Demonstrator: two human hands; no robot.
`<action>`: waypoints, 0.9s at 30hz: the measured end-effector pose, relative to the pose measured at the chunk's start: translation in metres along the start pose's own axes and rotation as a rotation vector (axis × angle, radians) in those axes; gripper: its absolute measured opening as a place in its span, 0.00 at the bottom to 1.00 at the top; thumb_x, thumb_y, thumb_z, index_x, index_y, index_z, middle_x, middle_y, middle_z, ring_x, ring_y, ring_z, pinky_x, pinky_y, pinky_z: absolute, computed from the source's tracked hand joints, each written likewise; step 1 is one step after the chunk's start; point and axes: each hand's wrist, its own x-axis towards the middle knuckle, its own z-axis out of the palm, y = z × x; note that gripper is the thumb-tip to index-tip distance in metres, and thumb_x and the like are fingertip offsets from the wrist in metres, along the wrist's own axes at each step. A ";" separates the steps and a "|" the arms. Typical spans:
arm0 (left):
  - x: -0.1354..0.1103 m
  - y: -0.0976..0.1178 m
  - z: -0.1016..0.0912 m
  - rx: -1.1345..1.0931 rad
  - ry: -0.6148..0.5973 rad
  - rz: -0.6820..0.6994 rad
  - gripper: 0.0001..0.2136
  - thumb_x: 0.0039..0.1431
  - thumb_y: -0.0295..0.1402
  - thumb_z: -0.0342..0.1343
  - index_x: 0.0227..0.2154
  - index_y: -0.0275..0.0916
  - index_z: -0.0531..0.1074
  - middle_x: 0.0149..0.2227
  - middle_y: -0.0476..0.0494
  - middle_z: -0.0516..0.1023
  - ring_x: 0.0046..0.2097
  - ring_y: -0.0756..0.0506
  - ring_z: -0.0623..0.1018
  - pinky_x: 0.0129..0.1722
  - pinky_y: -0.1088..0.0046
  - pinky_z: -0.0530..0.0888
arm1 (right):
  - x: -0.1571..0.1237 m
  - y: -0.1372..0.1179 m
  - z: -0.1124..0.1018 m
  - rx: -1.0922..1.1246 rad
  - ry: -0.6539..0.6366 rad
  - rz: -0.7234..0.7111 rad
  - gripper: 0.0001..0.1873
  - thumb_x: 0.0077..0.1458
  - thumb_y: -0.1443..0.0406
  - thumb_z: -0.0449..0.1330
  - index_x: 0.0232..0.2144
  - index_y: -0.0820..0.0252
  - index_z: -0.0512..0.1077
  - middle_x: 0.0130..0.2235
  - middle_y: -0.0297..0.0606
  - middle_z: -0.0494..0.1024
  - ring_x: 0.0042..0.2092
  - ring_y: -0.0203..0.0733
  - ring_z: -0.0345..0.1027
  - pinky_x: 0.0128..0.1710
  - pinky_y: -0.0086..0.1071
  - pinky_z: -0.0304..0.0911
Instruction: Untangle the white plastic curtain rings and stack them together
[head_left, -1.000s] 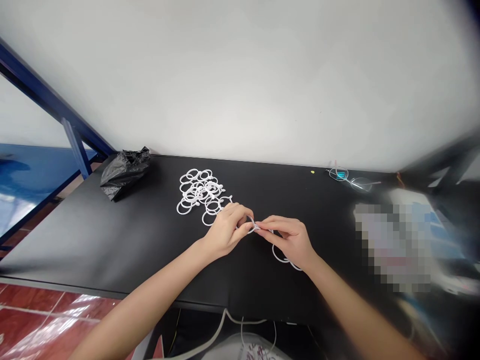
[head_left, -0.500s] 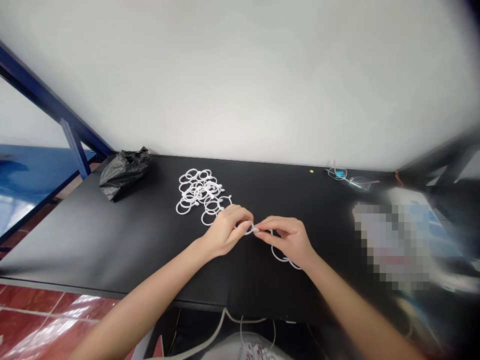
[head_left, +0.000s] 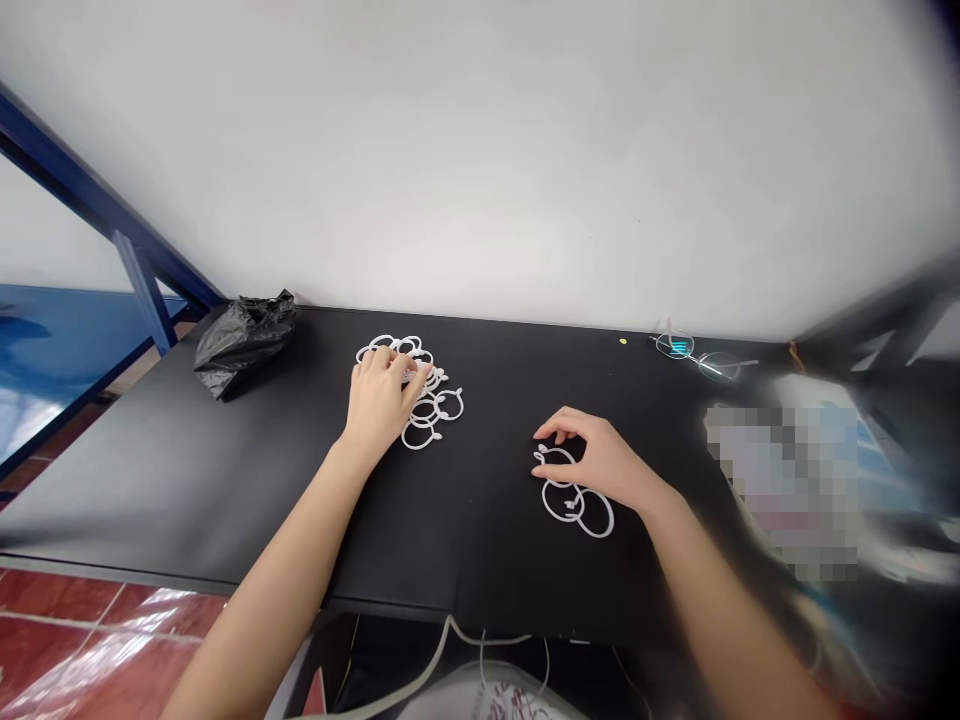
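Observation:
A pile of white plastic curtain rings (head_left: 422, 408), each with a small knob-like closure, lies on the black table (head_left: 480, 560). My left hand (head_left: 381, 400) reaches over this pile, palm down, thumb apart from bent fingers whose tips touch or hover just above the rings. Farther right, a small group of overlapping white rings (head_left: 562, 502) rests flat on the tabletop. Above that group is my right hand (head_left: 589, 455), thumb and fingers parted with nothing held between them. The uppermost ring of the group is partly covered by the right thumb.
A crumpled black plastic bag (head_left: 244, 345) sits at the back left. Eyeglasses (head_left: 697, 357) lie near the wall at right, with a tiny yellow bit (head_left: 622, 341) beside them. Blurred packages (head_left: 787, 490) occupy the right side. Blue metal framing (head_left: 142, 290) stands at left.
My hands have separated. The right hand has let go of a ring, which now lies with the small group. My left hand has moved left and up onto the pile.

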 end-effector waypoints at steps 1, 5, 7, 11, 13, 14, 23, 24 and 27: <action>0.000 0.000 0.000 0.010 -0.002 -0.003 0.16 0.67 0.43 0.48 0.34 0.38 0.75 0.37 0.39 0.73 0.42 0.39 0.72 0.41 0.62 0.67 | 0.000 0.001 0.002 0.009 0.004 0.001 0.10 0.47 0.59 0.70 0.33 0.55 0.77 0.38 0.36 0.77 0.38 0.42 0.71 0.40 0.37 0.68; -0.002 0.009 -0.003 -0.039 0.077 0.028 0.14 0.67 0.42 0.49 0.37 0.38 0.75 0.40 0.38 0.74 0.43 0.38 0.72 0.42 0.60 0.67 | 0.004 0.002 0.012 0.090 0.105 -0.043 0.03 0.52 0.63 0.65 0.31 0.57 0.77 0.35 0.36 0.79 0.36 0.42 0.74 0.38 0.37 0.69; -0.004 0.021 -0.007 -0.158 0.108 0.087 0.12 0.68 0.38 0.49 0.37 0.37 0.74 0.40 0.38 0.75 0.43 0.39 0.72 0.44 0.59 0.68 | 0.005 0.000 0.018 0.113 0.228 -0.123 0.03 0.53 0.64 0.66 0.32 0.56 0.77 0.34 0.36 0.80 0.36 0.44 0.74 0.39 0.39 0.69; -0.019 0.056 -0.014 -0.580 -0.066 0.228 0.08 0.65 0.37 0.53 0.42 0.38 0.71 0.42 0.40 0.75 0.46 0.42 0.73 0.49 0.61 0.71 | 0.003 -0.009 0.028 0.101 0.471 -0.299 0.04 0.55 0.65 0.65 0.35 0.52 0.79 0.33 0.37 0.82 0.36 0.44 0.72 0.36 0.39 0.70; -0.028 0.073 -0.015 -0.787 -0.290 0.229 0.17 0.61 0.39 0.60 0.50 0.39 0.68 0.48 0.39 0.74 0.50 0.42 0.74 0.50 0.61 0.73 | 0.000 -0.014 0.033 0.126 0.491 -0.333 0.07 0.57 0.66 0.64 0.38 0.50 0.79 0.34 0.36 0.82 0.35 0.43 0.73 0.35 0.38 0.70; -0.032 0.081 -0.016 -0.893 -0.385 0.213 0.22 0.58 0.40 0.62 0.53 0.39 0.66 0.51 0.38 0.73 0.52 0.41 0.74 0.51 0.61 0.73 | -0.001 -0.016 0.035 0.154 0.480 -0.346 0.08 0.57 0.66 0.64 0.40 0.50 0.79 0.35 0.36 0.82 0.36 0.42 0.73 0.35 0.38 0.71; -0.036 0.089 -0.008 -1.416 -0.705 0.009 0.15 0.56 0.34 0.65 0.44 0.36 0.72 0.37 0.45 0.79 0.40 0.46 0.80 0.44 0.67 0.78 | -0.005 -0.021 0.044 0.224 0.396 -0.380 0.15 0.62 0.67 0.58 0.48 0.48 0.77 0.45 0.37 0.82 0.47 0.45 0.75 0.48 0.40 0.72; -0.036 0.087 -0.007 -1.404 -0.694 0.001 0.15 0.55 0.35 0.66 0.43 0.35 0.72 0.36 0.45 0.79 0.39 0.47 0.80 0.43 0.68 0.78 | -0.005 -0.021 0.044 0.219 0.388 -0.373 0.15 0.63 0.67 0.57 0.49 0.47 0.77 0.47 0.37 0.81 0.49 0.45 0.74 0.48 0.40 0.73; -0.035 0.086 -0.007 -1.385 -0.674 -0.011 0.16 0.53 0.36 0.67 0.42 0.35 0.72 0.34 0.46 0.78 0.37 0.47 0.80 0.40 0.69 0.78 | -0.004 -0.020 0.044 0.205 0.372 -0.381 0.17 0.64 0.67 0.56 0.52 0.46 0.75 0.50 0.36 0.80 0.53 0.45 0.73 0.51 0.40 0.72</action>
